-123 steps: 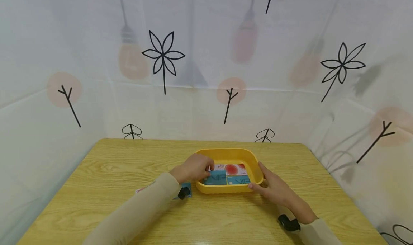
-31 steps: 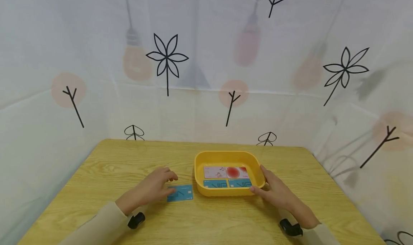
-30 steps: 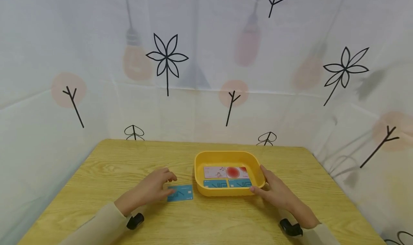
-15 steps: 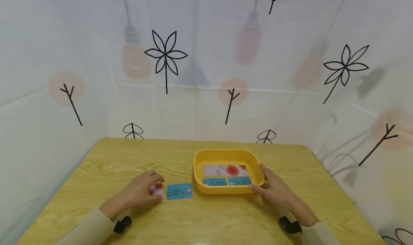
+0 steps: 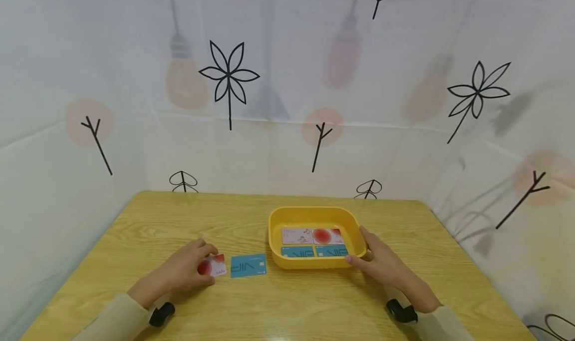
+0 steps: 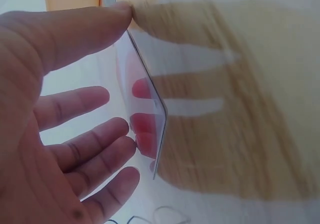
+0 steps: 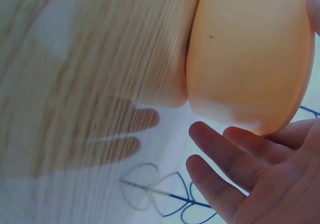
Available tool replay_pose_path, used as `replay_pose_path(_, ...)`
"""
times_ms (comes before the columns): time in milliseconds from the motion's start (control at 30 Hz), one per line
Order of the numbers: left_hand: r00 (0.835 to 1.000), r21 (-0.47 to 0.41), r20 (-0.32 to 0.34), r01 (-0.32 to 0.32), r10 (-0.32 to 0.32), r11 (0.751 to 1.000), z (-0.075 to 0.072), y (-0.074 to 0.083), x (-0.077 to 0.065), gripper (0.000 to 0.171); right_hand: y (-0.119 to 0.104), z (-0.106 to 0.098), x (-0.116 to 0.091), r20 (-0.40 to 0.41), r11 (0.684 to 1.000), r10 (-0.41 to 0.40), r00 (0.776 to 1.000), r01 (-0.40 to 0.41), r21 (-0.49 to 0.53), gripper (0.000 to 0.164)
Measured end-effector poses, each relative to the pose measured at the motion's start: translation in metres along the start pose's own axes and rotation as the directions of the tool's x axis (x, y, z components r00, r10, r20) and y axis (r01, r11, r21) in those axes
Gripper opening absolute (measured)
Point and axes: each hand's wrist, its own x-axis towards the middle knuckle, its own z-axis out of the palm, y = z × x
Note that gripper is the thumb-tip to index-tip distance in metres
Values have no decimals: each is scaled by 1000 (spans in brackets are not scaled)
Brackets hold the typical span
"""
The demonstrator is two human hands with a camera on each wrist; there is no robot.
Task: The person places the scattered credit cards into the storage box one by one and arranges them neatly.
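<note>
My left hand [image 5: 179, 268] is over a red-and-white card [image 5: 217, 265] on the wooden table. Its thumb is by the card's near edge and its fingers reach toward the far edge, hiding the card's left part. In the left wrist view the card [image 6: 145, 109] appears edge-on, with the thumb tip close to one corner and relaxed fingers alongside. A blue VIP card [image 5: 248, 265] lies just right of it. My right hand [image 5: 388, 263] grips the right end of a yellow tray [image 5: 314, 265]; in the right wrist view, two fingers extend free of the tray wall [image 7: 250, 49].
Inside the tray, two blue VIP cards [image 5: 298, 251] fill the front row. Behind them lie a pale pink card [image 5: 296, 236] and a red-circled card [image 5: 325, 236]. A white patterned cloth [image 5: 269, 151] hangs behind the wooden table [image 5: 287, 306].
My left hand has moved from inside the tray, past the blue card, to the red-and-white card on the left, uncovering the blue card. The right hand has stayed on the tray.
</note>
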Motion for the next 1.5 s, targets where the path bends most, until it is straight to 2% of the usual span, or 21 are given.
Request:
replay_pose_path(233, 1000, 27, 8, 13, -14, 1000, -3, -3, -2, 52, 0, -1, 0, 4, 1000, 10, 1000, -10, -2, 100)
replay_pose_path(467, 1000, 33, -7, -19, 19, 999, -4, -11, -1, 45, -1, 0, 0, -4, 1000, -18, 1000, 18, 21, 96)
replay_pose_path(667, 998, 2, 42, 56, -56, 998, -7, -11, 0, 43, -2, -1, 0, -4, 1000, -20, 1000, 20, 8, 97)
replay_pose_path(833, 997, -27, 47, 65, -64, 998, -9, -10, 1, 43, -2, -1, -1, 3, 1000, -2, 1000, 2, 7, 99)
replay_pose_path(1067, 992, -88, 55, 119, -114, 989, -9, -12, 6, 48, -2, -1, -1, 11, 1000, 9, 1000, -9, -5, 101)
replay_pose_path(1500, 996, -47, 13, 90, -90, 995, -7, -12, 7, 42, -4, -3, -1, 23, 999, 36, 999, -35, -14, 104)
